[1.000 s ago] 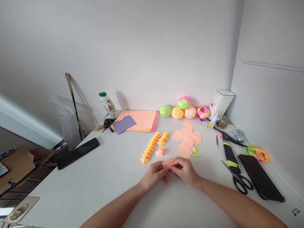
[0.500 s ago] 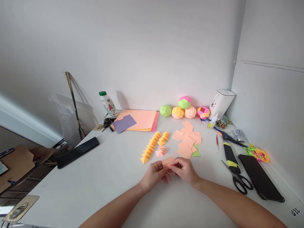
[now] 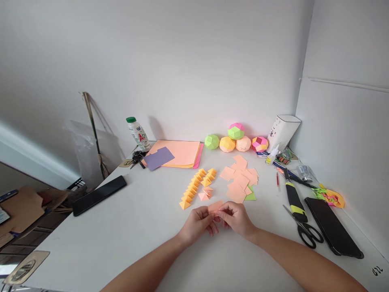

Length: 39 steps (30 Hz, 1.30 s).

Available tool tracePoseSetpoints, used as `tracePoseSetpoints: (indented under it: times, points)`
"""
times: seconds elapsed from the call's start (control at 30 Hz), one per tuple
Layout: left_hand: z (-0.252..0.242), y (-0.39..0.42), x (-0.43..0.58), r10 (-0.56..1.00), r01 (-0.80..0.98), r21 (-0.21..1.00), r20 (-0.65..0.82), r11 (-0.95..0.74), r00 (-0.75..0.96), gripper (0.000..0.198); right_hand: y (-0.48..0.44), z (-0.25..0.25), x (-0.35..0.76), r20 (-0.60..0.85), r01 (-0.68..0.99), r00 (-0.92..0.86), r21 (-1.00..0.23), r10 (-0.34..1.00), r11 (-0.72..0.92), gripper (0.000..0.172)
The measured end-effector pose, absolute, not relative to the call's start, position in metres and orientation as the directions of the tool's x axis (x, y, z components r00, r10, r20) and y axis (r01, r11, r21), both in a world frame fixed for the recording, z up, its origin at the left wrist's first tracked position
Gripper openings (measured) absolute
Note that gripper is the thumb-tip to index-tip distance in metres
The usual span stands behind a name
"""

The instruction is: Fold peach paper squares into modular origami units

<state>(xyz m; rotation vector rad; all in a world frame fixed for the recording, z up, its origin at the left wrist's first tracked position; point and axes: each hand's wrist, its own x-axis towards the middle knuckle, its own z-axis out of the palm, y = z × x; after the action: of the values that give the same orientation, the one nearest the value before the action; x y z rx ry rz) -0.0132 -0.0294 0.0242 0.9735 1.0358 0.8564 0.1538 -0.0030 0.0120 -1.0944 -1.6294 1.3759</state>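
Observation:
A small piece of peach paper (image 3: 215, 206) is pinched between both hands, low over the table. My left hand (image 3: 199, 223) is closed on its left side, thumb on the near edge. My right hand (image 3: 236, 219) grips the right side with thumb and forefinger; part of the paper is hidden by the fingers. Just beyond stand folded peach paper pieces (image 3: 206, 194). Rows of folded orange paper pieces (image 3: 192, 189) run away to the left of these. Right of them lies a loose heap of peach paper cutouts (image 3: 240, 178), with a green paper piece (image 3: 251, 194) partly under it.
Coloured paper balls (image 3: 227, 144) line the wall. Peach sheets (image 3: 182, 152), a purple card (image 3: 159, 158), a bottle (image 3: 139, 134) and a black phone (image 3: 100, 195) are left. Scissors (image 3: 306, 232), a utility knife (image 3: 294, 198), a second phone (image 3: 334, 227) and a glue bottle (image 3: 271, 156) are right.
Both hands stay in nearly the same place with the peach paper. The visible part of the paper looks slightly narrower; other things have not moved.

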Motion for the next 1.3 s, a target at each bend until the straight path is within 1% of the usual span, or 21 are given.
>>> tracePoseSetpoints:
  times: [0.1, 0.2, 0.3, 0.43, 0.47, 0.57, 0.7, 0.87, 1.0, 1.17, 1.3]
  points:
    - [0.0225, -0.0293, -0.0134, 0.913, -0.13, 0.934, -0.286, 0.334, 0.29, 0.035, -0.0021, 0.0119, 0.1541, 0.015, 0.139, -0.38, -0.988, 0.925, 0.073, 0.025]
    - [0.0207, -0.0286, -0.0144, 0.916, -0.154, 0.933, -0.269, 0.324, 0.297, 0.034, -0.0005, 0.0117, 0.1544, 0.009, 0.071, -0.393, -0.997, 0.919, 0.041, 0.023]
    - [0.0198, -0.0274, -0.0161, 0.92, -0.188, 0.929, -0.254, 0.318, 0.297, 0.033, 0.0011, 0.0116, 0.1549, 0.009, 0.008, -0.446, -1.0, 0.895, 0.014, 0.031]
    - [0.0185, -0.0262, -0.0174, 0.925, -0.247, 0.92, -0.226, 0.306, 0.304, 0.031, 0.0027, 0.011, 0.1563, -0.005, 0.012, -0.452, -1.0, 0.892, 0.001, 0.041]
    - [0.018, -0.0261, -0.0173, 0.927, -0.259, 0.917, -0.22, 0.303, 0.304, 0.031, 0.003, 0.0109, 0.1567, -0.016, 0.019, -0.454, -1.0, 0.891, -0.008, 0.039]
    - [0.0164, -0.0261, -0.0169, 0.931, -0.275, 0.916, -0.205, 0.291, 0.302, 0.029, 0.0039, 0.0118, 0.1575, -0.039, 0.06, -0.502, -0.998, 0.864, -0.01, 0.022]
    - [0.0161, -0.0268, -0.0161, 0.932, -0.257, 0.925, -0.195, 0.279, 0.306, 0.03, 0.0046, 0.0138, 0.1573, -0.066, 0.103, -0.522, -0.995, 0.85, -0.013, 0.027]
    - [0.0183, -0.028, -0.0156, 0.932, -0.236, 0.93, -0.207, 0.282, 0.299, 0.031, 0.0057, 0.015, 0.1574, -0.121, 0.095, -0.516, -0.992, 0.848, -0.083, 0.03]
    - [0.0185, -0.0284, -0.0158, 0.929, -0.21, 0.937, -0.207, 0.278, 0.307, 0.033, 0.0062, 0.0151, 0.1573, -0.124, 0.084, -0.52, -0.992, 0.845, -0.094, 0.03]
    - [0.0187, -0.0289, -0.014, 0.91, -0.123, 0.948, -0.239, 0.294, 0.338, 0.037, 0.0067, 0.0112, 0.1577, -0.143, 0.119, -0.486, -0.988, 0.862, -0.097, 0.029]
    - [0.0188, -0.0287, -0.0126, 0.904, -0.059, 0.947, -0.281, 0.316, 0.322, 0.037, 0.0057, 0.0096, 0.1582, -0.135, 0.113, -0.471, -0.989, 0.872, -0.092, 0.031]
